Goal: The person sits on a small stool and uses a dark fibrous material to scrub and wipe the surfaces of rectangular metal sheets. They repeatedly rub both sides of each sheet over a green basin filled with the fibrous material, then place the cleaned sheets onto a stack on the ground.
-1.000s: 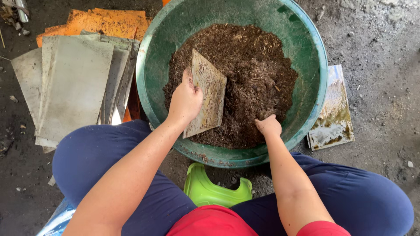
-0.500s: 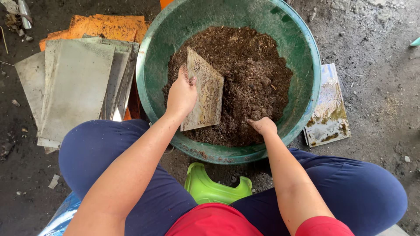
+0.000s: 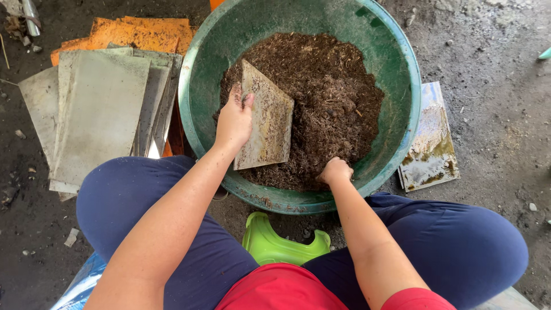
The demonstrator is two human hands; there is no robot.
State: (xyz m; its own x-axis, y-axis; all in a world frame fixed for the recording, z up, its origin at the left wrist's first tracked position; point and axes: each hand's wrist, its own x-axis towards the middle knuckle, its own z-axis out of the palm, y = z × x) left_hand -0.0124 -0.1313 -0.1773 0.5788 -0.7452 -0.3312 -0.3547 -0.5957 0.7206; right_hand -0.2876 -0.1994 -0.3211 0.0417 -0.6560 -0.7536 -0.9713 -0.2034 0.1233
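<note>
Head view: flat plate gripped by left hand as scraper at basin near rim, right hand fisted in brown mulch

Right hand has slid back toward the basin's near rim, digging deeper into the brown compost.

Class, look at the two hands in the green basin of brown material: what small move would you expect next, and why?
Probably the right hand lifts a handful onto the flat bag. That hand is buried in the brown material, while the left hand holds the bag by its edge over the green basin.
</note>
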